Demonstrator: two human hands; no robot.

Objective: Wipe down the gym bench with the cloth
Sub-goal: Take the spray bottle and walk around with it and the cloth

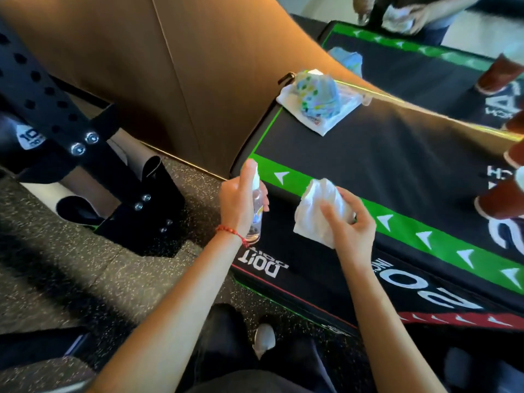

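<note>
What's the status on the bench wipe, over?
Left hand grips spray bottle. Right hand grips white cloth over the bench. Cloth bundle and brown cups lie ahead.

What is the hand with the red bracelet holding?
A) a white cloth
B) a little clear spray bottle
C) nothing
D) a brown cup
B: the left hand, with the red bracelet on its wrist, grips a small clear spray bottle, while the right hand holds the white cloth.
</note>
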